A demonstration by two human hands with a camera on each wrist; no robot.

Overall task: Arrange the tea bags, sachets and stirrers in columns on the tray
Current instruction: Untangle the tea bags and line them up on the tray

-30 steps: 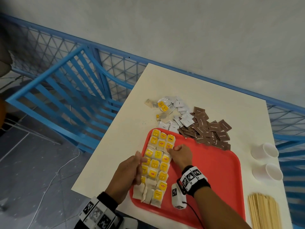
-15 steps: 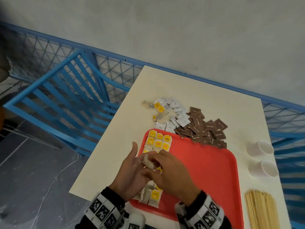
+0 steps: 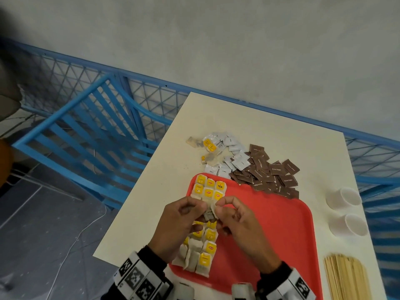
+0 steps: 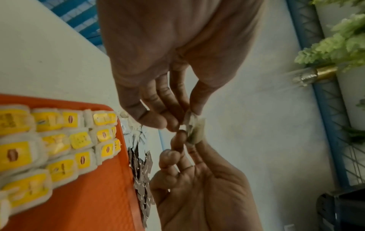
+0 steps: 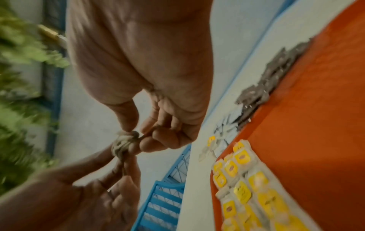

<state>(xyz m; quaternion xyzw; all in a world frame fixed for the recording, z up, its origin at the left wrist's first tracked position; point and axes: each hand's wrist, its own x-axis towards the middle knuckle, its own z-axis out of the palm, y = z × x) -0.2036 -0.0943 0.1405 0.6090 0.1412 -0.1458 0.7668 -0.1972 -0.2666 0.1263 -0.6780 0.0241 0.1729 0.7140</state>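
A pale grey wall (image 3: 216, 40) fills the upper part of the head view, and a blue metal mesh fence (image 3: 65, 79) runs along its foot. A cream desk (image 3: 270, 135) stands against that fence, with a blue slatted chair (image 3: 86, 131) beside its left edge on a grey floor (image 3: 43, 224), where a thin white cable (image 3: 71, 250) trails. The left wrist view shows green leafy plants (image 4: 335, 43) by the wall.

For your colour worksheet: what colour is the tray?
Red tray, clearest in the head view.
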